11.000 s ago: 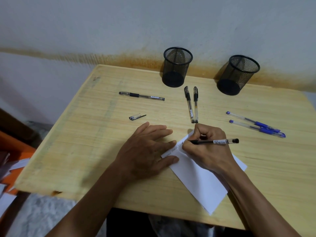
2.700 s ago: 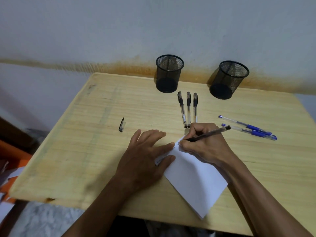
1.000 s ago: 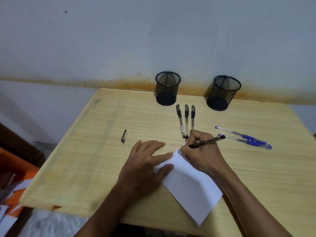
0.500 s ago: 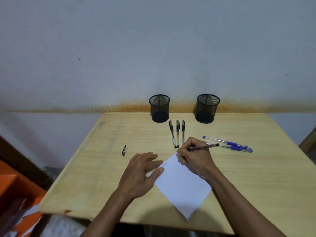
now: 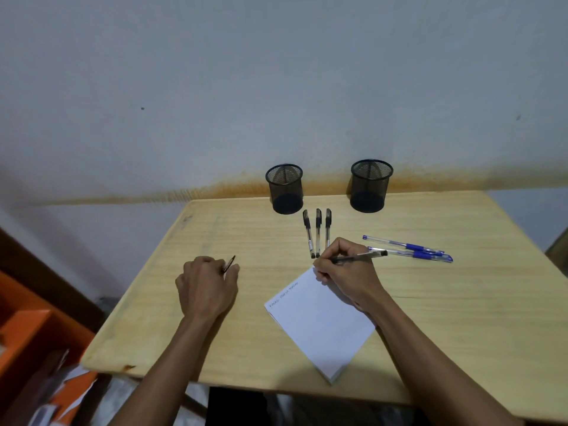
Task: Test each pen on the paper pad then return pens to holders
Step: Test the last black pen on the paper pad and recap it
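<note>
Head view showed the right hand (image 5: 344,272) gripping an uncapped black pen (image 5: 359,257) in a writing hold, tip at the top corner of the paper pad (image 5: 319,327), where a faint line of scribbles ran along the upper left edge. The left hand (image 5: 206,284) lay well apart from the pad, fingers curled round a small dark pen cap (image 5: 229,264) at the fingertips. Three capped black pens (image 5: 318,232) lay side by side just beyond the pad; two blue pens (image 5: 408,252) lay to the right on the worktop (image 5: 461,302). Both mesh holders (image 5: 285,189) stood at the back edge, seemingly with no pens in them.

Risks as we judged them: the pad had nothing pinning it — a further stroke could skid or rotate it. Capping calls for both hands to meet; a misaligned cap could smear ink on fingers. The blue pens sat close to the right wrist — a sweep toward the holders might roll them off.
</note>
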Demonstrator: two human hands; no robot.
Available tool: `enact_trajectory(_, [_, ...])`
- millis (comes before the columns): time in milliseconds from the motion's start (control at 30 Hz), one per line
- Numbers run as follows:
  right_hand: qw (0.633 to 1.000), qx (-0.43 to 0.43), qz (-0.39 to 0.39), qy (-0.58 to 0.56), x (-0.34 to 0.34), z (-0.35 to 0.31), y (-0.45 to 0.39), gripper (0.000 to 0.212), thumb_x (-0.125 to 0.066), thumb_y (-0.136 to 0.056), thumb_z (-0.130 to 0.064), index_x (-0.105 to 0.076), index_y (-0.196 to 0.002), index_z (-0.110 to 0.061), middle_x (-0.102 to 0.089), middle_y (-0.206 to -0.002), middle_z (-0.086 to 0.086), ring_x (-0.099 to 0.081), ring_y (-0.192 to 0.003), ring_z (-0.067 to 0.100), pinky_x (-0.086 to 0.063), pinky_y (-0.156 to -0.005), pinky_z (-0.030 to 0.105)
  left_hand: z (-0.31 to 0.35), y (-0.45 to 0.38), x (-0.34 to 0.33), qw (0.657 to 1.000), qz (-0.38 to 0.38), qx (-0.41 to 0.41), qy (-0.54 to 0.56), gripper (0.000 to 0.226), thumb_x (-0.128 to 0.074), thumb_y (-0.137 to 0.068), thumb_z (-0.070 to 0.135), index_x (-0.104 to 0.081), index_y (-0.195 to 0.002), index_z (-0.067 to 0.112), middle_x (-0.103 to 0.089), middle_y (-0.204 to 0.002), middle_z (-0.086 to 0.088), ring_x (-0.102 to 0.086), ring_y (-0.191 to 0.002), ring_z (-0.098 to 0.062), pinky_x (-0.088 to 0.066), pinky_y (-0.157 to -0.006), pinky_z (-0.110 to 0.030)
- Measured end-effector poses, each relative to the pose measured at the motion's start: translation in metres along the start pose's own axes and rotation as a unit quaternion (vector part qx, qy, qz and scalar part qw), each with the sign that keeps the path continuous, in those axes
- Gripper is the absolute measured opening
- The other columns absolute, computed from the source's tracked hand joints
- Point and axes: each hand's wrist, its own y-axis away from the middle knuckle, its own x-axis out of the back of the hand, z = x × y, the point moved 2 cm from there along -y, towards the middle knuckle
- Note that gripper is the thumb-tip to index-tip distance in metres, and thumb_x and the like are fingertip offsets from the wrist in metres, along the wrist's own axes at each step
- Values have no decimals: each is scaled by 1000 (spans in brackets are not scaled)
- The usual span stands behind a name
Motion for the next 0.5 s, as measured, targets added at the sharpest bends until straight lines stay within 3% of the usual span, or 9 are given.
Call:
enact_trajectory(167, [998,9,-4,60,1,0,2,12,-74,-79,8,-65,-76,1,-65,-62,16,-61,-57,26,-55,-57,40,0,4,-7,998,32,-23,56,19,-70,-91,33,-79,-100,19,-70,-108,-3,-56,-110,-29,-40,-93,-44])
enact_trajectory(233, [996,-5,-2,92,-1,-6,6,8,-77,-80,4,-73,-83,-2,-73,-75,19,-68,-66,23,-60,-64,36,9,9,-2,989,29,-47,141,17,-71,-91,31,-79,-102,20,-66,-99,7,-54,-104,-19,-39,-88,-26])
enact_trajectory(300, [996,-16,-10,90,-4,-19,11,12,-77,-81,4,-76,-90,-4,-77,-83,17,-72,-71,18,-59,-63,25,22,16,7,970,26,-67,231,11,-72,-91,26,-78,-99,23,-65,-94,14,-57,-100,-12,-37,-82,-12])
enact_trajectory(333, [996,-10,-13,85,-6,-28,14,14,-77,-81,4,-77,-91,-5,-78,-84,14,-74,-73,17,-59,-64,22,30,21,12,958,24,-70,278,9,-72,-91,23,-78,-97,25,-68,-93,15,-61,-99,-8,-41,-82,-12])
enact_trajectory(400, [998,19,-11,59,-9,-48,23,16,-79,-81,4,-74,-94,-4,-80,-86,10,-77,-77,19,-61,-66,26,45,30,21,928,1,-61,368,9,-72,-91,19,-78,-94,26,-71,-94,13,-65,-97,-4,-47,-79,-17])
enact_trajectory(500, [999,51,16,6,-13,-75,40,18,-83,-78,-1,-72,-91,1,-81,-86,10,-77,-77,21,-63,-68,33,62,42,31,898,-27,-84,432,14,-71,-92,13,-77,-93,26,-72,-96,11,-67,-97,-7,-48,-76,-12])
